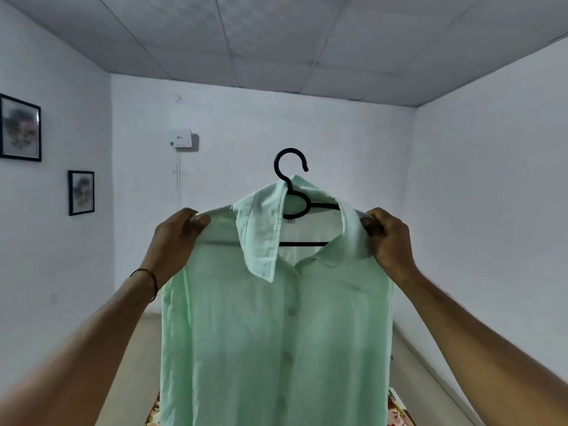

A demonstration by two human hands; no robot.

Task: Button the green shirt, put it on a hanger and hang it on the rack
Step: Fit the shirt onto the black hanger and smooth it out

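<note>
The green shirt (246, 333) is held in mid-air ahead of the person, mounted on a black plastic hanger (304, 244). Its long axis is vertical: collar (261, 241) up, hem below the frame edge, buttoned front toward the camera. The hanger hook points up and opens to the right. The left hand (178, 238) pinches the left shoulder seam and the right hand (390, 238) pinches the right shoulder by the collar, so each grip is closed on cloth. The fabric is thin, matte and slightly translucent, with pale round buttons (291, 312) down the placket. A small neck label (290, 221) is illegible. A dark thread band (150, 281) circles the left wrist. Two framed pictures (20, 129) hang on the left wall.
</note>
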